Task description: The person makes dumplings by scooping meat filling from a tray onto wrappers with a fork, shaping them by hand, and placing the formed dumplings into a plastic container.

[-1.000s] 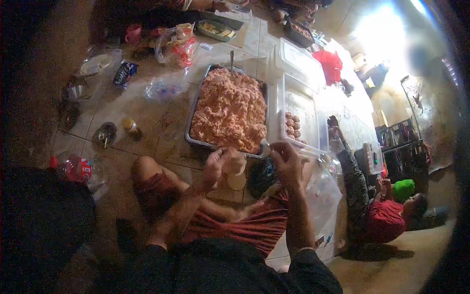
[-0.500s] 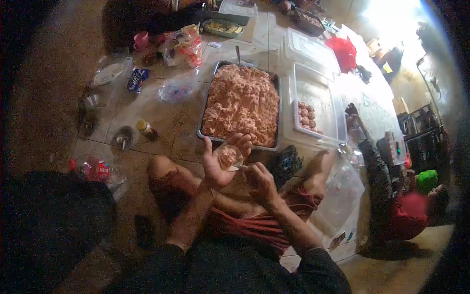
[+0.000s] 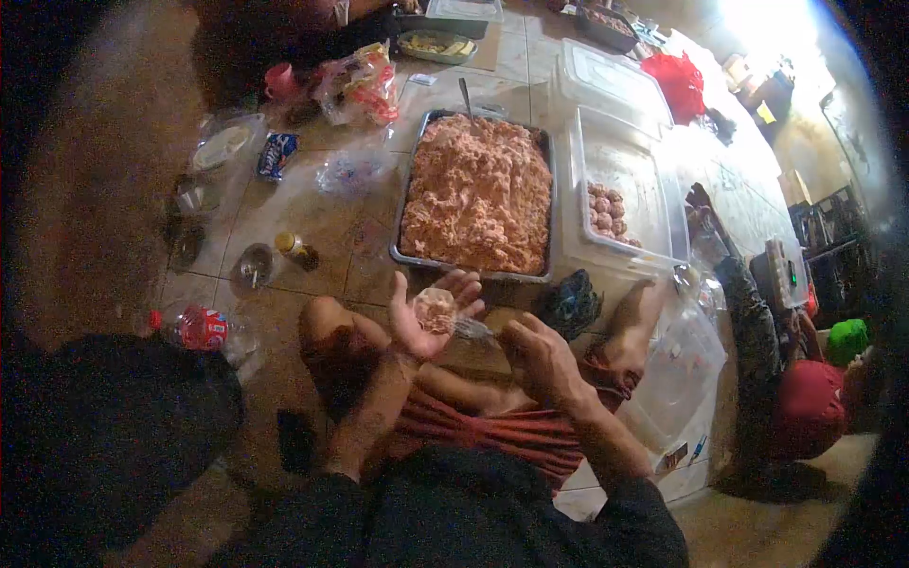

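Observation:
My left hand (image 3: 428, 317) is palm up with its fingers spread. Across the palm lies a round, pale dough wrapper with pink ground meat (image 3: 436, 310) on it. Fingers curled, my right hand (image 3: 542, 352) grips a thin utensil (image 3: 473, 328), smeared by motion; it looks like a spoon, and its tip points at the left palm. Just beyond both hands stands a large metal tray (image 3: 405, 252) heaped with ground meat mixture (image 3: 478, 194). A metal handle (image 3: 465, 95) sticks up from the mixture's far side.
Right of the tray, a clear plastic container (image 3: 632, 204) holds several meatballs (image 3: 606, 210). A dark plastic bag (image 3: 572, 305) lies near my right knee. A jar (image 3: 295, 250), glass bowl (image 3: 253, 266) and plastic bottle (image 3: 201, 327) are on the left. A person in red (image 3: 810, 407) sits far right.
My right hand has drawn the utensil a little to the right, away from the wrapper. The wrapper and meat stay on my left palm. The whole view has shifted slightly.

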The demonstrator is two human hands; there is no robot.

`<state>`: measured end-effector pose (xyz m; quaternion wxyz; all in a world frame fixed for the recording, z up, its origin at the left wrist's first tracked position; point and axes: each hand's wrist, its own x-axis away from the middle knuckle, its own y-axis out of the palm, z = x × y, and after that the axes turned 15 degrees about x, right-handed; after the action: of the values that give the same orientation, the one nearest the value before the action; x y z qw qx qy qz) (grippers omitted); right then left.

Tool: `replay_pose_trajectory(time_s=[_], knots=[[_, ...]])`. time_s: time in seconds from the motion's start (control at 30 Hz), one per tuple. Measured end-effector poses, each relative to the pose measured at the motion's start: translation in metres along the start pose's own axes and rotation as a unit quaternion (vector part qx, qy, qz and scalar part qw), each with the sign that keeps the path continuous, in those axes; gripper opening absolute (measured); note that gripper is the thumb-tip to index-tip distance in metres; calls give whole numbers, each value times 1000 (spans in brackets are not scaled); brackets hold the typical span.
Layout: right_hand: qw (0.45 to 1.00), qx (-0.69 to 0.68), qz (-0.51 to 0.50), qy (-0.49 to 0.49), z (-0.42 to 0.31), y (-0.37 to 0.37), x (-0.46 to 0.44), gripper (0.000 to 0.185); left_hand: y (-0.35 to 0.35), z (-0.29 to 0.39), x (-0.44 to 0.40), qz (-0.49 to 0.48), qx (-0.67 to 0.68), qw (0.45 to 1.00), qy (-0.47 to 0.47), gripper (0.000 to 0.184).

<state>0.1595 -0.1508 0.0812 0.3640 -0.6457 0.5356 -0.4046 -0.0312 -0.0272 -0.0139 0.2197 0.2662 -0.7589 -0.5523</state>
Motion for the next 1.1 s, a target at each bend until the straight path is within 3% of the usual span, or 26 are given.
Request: replay_pose_trajectory(time_s=[0.07,0.13,0.2,0.27,0.33,0.4,0.47,0.53,0.6,0.7,0.73,0.83,0.9,0.97,1.1], knots=[[986,-36,118,-115,25,28,-13,37,-1,-4,4,32,-31,998,-38,108],[982,-37,89,-161,36,23,-16,39,7,-7,7,87,-51,987,-122,113],[988,90,55,-109,33,2,-12,39,-10,9,12,109,-55,986,-117,115],[989,84,62,-104,30,-2,-13,34,-21,17,17,107,-57,983,-138,112],[975,5,210,-67,34,-11,-23,29,-28,14,18,103,-28,987,-117,105],[963,121,238,28,42,-24,-30,16,-34,19,17,92,9,984,-152,99],[942,205,258,64,54,-27,-38,17,-38,13,22,110,-25,984,-136,92],[936,239,247,76,60,-23,-48,21,-37,5,25,221,-93,970,-42,81],[929,272,236,87,77,-2,-58,24,-40,5,27,215,-112,969,-44,77],[916,272,284,-72,87,27,-74,29,-33,6,28,193,-137,968,-79,75],[916,271,285,-72,81,32,-76,29,-36,9,28,184,-155,965,-103,74],[959,75,269,-44,58,12,-75,30,-64,20,20,134,-136,973,-126,75],[966,64,250,-8,59,0,-77,27,-55,16,18,93,-96,983,-123,77],[972,52,226,48,58,-14,-73,19,-39,10,22,209,-145,967,-22,70],[974,125,184,40,70,-25,-57,20,-32,19,27,154,-167,972,-63,70]])
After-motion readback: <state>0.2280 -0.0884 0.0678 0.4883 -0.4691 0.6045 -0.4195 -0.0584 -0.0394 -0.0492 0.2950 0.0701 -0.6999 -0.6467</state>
